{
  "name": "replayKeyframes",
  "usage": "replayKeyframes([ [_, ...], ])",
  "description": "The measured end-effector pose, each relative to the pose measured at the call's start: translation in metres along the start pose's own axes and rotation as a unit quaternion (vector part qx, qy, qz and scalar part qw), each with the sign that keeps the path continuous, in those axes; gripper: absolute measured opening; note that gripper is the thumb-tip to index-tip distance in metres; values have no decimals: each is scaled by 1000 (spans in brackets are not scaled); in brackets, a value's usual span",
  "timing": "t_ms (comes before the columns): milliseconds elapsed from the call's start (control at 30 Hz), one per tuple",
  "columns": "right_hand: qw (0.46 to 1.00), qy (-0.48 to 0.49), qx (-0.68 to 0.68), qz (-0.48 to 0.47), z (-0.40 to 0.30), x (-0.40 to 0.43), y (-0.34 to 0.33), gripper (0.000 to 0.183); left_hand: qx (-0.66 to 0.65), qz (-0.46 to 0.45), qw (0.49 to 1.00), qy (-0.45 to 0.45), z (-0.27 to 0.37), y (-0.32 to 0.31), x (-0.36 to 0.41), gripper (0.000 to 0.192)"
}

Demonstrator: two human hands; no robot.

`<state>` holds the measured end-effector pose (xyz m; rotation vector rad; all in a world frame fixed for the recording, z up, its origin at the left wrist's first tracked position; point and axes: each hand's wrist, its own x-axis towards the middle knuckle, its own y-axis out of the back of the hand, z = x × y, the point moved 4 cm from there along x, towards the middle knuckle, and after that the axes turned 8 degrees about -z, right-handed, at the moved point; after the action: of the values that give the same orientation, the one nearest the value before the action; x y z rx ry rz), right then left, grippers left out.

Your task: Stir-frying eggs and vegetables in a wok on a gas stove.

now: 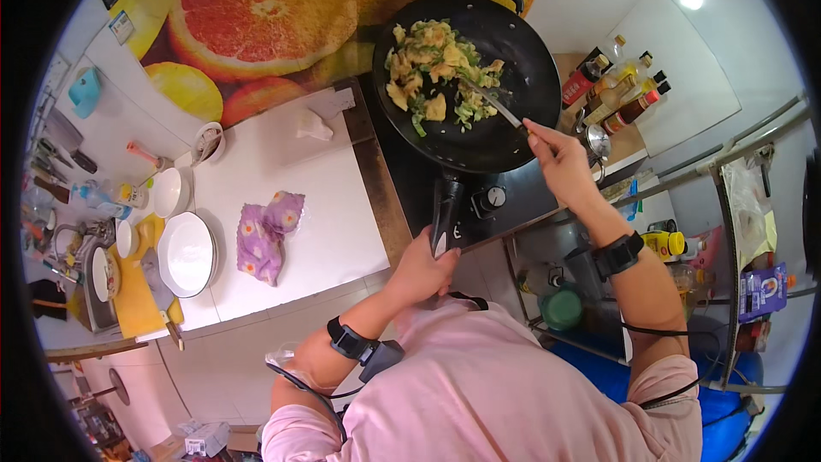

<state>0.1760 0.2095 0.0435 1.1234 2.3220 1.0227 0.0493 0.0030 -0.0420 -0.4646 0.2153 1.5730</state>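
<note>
My left hand [426, 269] grips the black handle [447, 208] of a dark wok [526, 77], which sits on a black cooktop [410, 173]. In my right hand [561, 160] is the handle end of a metal cooking utensil [494, 102]. Its far end is buried in the food, so its shape there is hidden. Pieces of cooked egg with chopped green vegetable [442, 64] lie mostly in the left part of the wok. A control knob [494, 197] shows on the cooktop's front, right of the wok handle.
Several sauce and oil bottles [619, 80] and a metal-lidded jar [598, 141] stand right of the wok. On the white counter [321, 192] lies a purple cloth [269, 234]. White bowls [186, 253], a yellow cutting board [141, 289] and a cleaver [157, 282] are at the left.
</note>
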Motion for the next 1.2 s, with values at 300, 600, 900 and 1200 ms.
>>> replayKeyframes([
  [300,824,-247,501,-96,-2,-31,15,36,-112,-19,994,1,0,1,2,31],
  [600,828,-232,500,-102,2,-40,25,35,-119,-19,993,-4,0,0,3,23],
  [900,973,13,-231,-23,-59,-47,138,25,-73,-15,997,-30,-7,0,6,31],
  [1200,913,35,-399,-76,-32,-41,122,25,-50,10,999,7,-19,5,5,36],
])
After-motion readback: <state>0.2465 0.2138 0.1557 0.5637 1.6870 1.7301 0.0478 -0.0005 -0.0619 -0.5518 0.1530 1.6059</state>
